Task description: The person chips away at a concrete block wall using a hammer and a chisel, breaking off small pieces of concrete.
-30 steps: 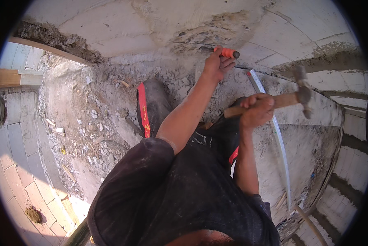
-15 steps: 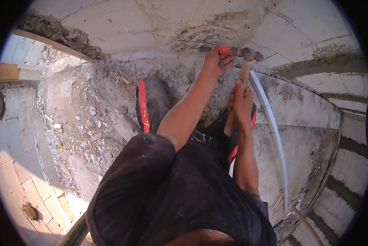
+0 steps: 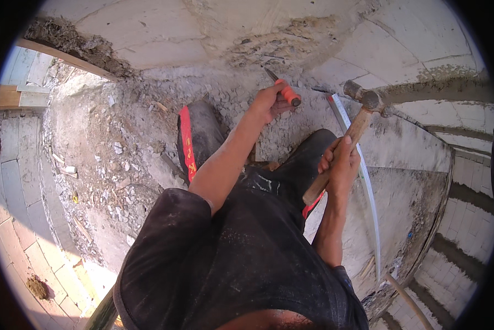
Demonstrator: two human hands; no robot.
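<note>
My left hand (image 3: 269,102) grips a chisel (image 3: 281,88) with an orange handle, its steel tip pointing up-left at the chipped white block wall (image 3: 164,33). My right hand (image 3: 339,161) holds the wooden handle of a hammer (image 3: 350,130). The hammer's metal head (image 3: 362,96) sits to the right of the chisel's butt end, a short gap away. Both forearms reach up from my dark shirt, over my dark trousers with a red stripe (image 3: 186,140).
Rubble and mortar chips (image 3: 109,165) cover the ledge on the left. A thin white pipe (image 3: 368,187) runs down the right side along a plastered surface. Paving bricks (image 3: 16,231) lie far below at left, block courses (image 3: 467,220) at right.
The hammer swung in to the chisel half a second ago and has now drawn back to the right. The left hand with the chisel stayed at the wall.
</note>
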